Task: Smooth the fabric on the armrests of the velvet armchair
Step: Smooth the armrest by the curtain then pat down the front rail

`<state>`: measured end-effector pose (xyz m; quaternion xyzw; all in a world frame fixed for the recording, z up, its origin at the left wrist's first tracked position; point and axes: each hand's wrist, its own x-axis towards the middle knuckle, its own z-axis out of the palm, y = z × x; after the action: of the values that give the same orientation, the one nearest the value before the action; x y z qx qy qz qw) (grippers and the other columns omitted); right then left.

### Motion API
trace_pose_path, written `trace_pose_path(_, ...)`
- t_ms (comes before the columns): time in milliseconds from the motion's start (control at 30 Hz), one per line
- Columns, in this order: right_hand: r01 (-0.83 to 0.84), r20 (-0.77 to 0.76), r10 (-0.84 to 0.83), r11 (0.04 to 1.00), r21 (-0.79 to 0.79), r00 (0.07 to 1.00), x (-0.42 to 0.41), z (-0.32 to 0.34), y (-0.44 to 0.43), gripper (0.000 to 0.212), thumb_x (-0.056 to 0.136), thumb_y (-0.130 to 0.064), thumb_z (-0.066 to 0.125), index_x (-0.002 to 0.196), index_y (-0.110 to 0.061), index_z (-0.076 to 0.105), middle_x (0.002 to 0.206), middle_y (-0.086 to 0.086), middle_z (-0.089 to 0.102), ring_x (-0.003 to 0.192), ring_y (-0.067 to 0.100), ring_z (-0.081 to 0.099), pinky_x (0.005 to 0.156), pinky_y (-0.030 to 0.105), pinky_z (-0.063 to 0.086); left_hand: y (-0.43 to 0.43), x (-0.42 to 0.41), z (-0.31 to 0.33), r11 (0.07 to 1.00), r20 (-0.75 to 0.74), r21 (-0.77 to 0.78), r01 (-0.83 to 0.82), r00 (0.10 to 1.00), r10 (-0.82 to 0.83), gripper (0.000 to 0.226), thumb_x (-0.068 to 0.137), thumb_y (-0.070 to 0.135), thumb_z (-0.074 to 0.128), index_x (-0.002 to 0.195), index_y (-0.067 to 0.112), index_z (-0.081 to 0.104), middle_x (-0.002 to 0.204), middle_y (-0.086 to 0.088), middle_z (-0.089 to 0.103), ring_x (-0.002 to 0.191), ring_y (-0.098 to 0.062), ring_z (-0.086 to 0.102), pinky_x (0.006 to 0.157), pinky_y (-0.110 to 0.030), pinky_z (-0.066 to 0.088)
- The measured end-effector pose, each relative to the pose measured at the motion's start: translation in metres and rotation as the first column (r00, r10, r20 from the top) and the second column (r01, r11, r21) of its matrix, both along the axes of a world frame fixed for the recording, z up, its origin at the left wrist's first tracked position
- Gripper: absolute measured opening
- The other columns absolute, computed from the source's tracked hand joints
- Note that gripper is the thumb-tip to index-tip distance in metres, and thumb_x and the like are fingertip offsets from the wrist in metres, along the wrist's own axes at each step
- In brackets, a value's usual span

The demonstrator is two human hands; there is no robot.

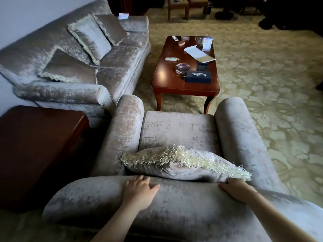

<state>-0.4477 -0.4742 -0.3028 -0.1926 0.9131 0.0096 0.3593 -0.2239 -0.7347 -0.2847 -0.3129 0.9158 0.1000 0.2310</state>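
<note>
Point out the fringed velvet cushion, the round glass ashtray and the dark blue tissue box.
fringed velvet cushion [167, 171]: head view, velvet face.
round glass ashtray [182, 68]: head view, bowl centre.
dark blue tissue box [199, 77]: head view, top face.

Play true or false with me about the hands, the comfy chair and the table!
1. The left hand and right hand rest on the armchair's back. True.
2. The fringed cushion lies on the floor. False: it sits on the armchair's seat, against the back.
3. One hand is rubbing an armrest. False: neither hand touches the armrests.
4. The coffee table carries a glass bowl and a dark tissue box. True.
</note>
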Motion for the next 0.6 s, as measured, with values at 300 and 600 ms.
trace_pose_path(300,0.267,-0.173,-0.224,0.919,0.290,0.959,-0.052,0.007,0.069,0.058,0.087,-0.055,0.033,0.131,-0.024,0.055,0.143,0.002,0.049,0.130,0.021,0.046,0.103,0.036,0.033,0.002,-0.007,-0.004,0.999,-0.058,-0.043,-0.002,0.998,-0.001,0.058,0.090,0.064,0.028,0.138,0.033,0.040,0.146,0.009,0.040,0.133,-0.015,0.036,0.106,-0.040,0.023)
trace_pose_path(600,0.336,-0.147,-0.307,0.903,0.269,0.940,-0.031,0.014,0.059,0.063,0.088,-0.056,0.032,0.139,-0.022,0.047,0.150,0.004,0.041,0.136,0.022,0.039,0.108,0.038,0.028,-0.013,-0.009,-0.005,0.992,0.049,0.011,0.124,0.991,-0.124,0.056,0.092,0.060,0.021,0.140,0.034,0.036,0.151,0.005,0.033,0.137,-0.018,0.031,0.107,-0.044,0.024)
